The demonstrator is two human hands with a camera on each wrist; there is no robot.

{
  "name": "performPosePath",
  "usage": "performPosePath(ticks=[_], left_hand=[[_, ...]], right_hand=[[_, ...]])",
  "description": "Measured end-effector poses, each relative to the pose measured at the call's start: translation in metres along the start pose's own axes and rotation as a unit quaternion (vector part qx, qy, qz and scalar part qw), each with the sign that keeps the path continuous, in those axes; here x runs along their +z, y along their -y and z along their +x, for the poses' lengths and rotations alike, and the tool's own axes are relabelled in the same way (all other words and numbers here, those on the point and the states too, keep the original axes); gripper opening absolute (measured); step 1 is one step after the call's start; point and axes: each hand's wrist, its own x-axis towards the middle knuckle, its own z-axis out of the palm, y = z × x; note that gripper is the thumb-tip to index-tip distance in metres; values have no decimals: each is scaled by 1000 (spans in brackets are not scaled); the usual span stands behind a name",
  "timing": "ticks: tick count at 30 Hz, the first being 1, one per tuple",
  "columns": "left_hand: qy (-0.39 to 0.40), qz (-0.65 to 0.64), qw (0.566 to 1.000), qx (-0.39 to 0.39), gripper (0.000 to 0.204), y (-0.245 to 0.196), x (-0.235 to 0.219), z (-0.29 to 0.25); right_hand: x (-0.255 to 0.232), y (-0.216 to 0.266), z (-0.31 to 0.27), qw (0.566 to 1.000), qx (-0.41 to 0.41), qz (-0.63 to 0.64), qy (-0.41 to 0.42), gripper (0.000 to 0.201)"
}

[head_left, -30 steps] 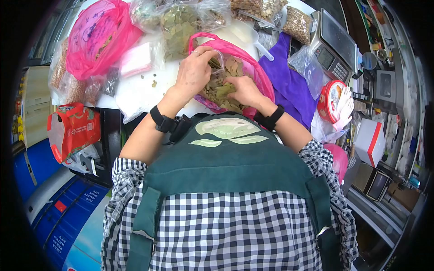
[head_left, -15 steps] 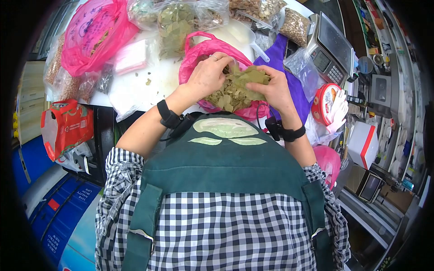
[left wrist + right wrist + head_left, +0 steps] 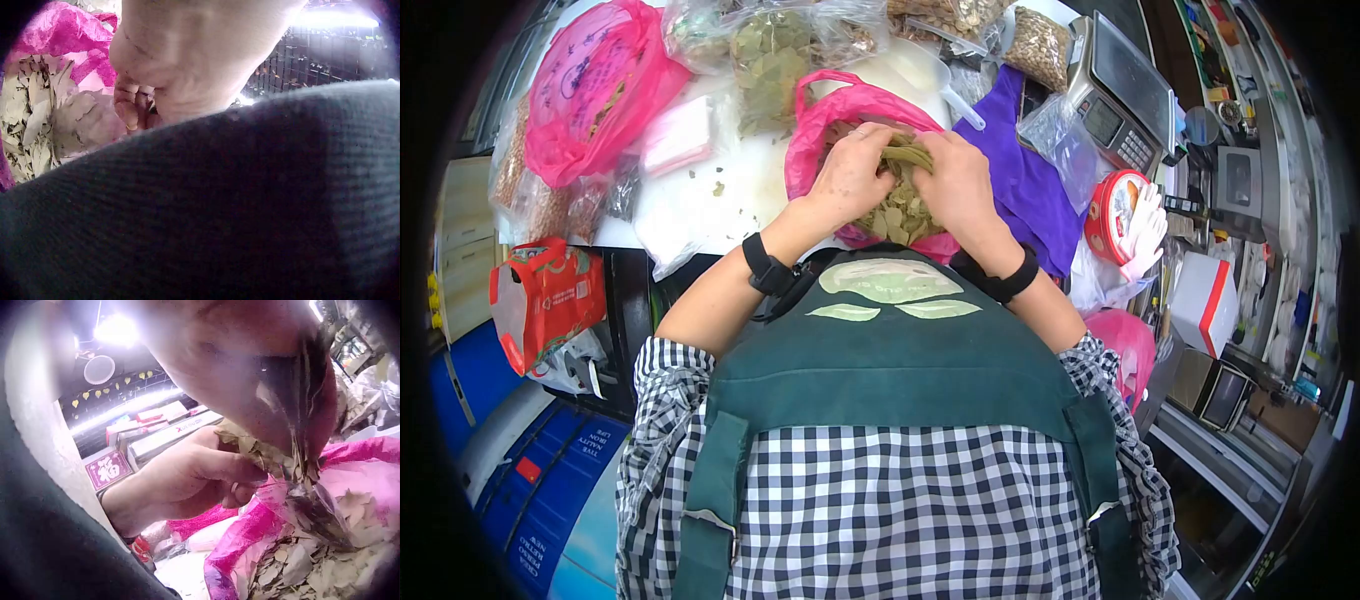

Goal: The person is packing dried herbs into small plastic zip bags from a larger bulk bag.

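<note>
Dried bay leaves point(image 3: 897, 215) fill an open pink plastic bag point(image 3: 805, 150) in front of the apron. Over its mouth both hands meet. My right hand point(image 3: 960, 190) grips a bunch of bay leaves point(image 3: 303, 406), stacked lengthwise between thumb and fingers. My left hand point(image 3: 850, 175) is curled beside that bunch and holds the top of a small clear plastic bag point(image 3: 322, 519). In the right wrist view this clear bag hangs below the fingers, with leaves inside. The left wrist view shows the left hand's curled fingers point(image 3: 128, 103), partly hidden by a dark sleeve-like cloth.
Another pink bag point(image 3: 590, 90) stands at the back left. Near it lie a packet of pink-and-white bags point(image 3: 680, 138) and a clear bag of leaves point(image 3: 772, 65). A white scoop point(image 3: 960, 105), purple cloth point(image 3: 1040, 200), digital scale point(image 3: 1115, 120) and red tin point(image 3: 1105, 220) are to the right.
The right hand reached into the pink bag, lifted out a handful of bay leaves, then brought it left against the left hand. The left hand kept its hold above the bag.
</note>
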Motion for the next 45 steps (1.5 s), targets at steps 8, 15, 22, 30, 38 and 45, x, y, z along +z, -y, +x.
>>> performPosePath(ticks=[8,15,22,30,38,45], left_hand=[[-13,24,1000,10,43,5,4,0],[-15,68,998,0,46,5,3,-4],[-23,77,996,-32,46,0,4,-6],[-24,106,994,-19,44,1,8,-8],[-23,53,998,15,48,2,3,-12],[-14,28,999,20,47,10,2,-11]], right_hand=[[17,1,4,986,-66,-126,84,22],[30,-10,15,970,-58,-186,146,16],[39,-14,13,979,-55,-115,162,21],[42,-21,20,983,29,-50,173,23],[32,-17,21,866,282,383,156,26],[25,-17,20,799,338,479,134,25]])
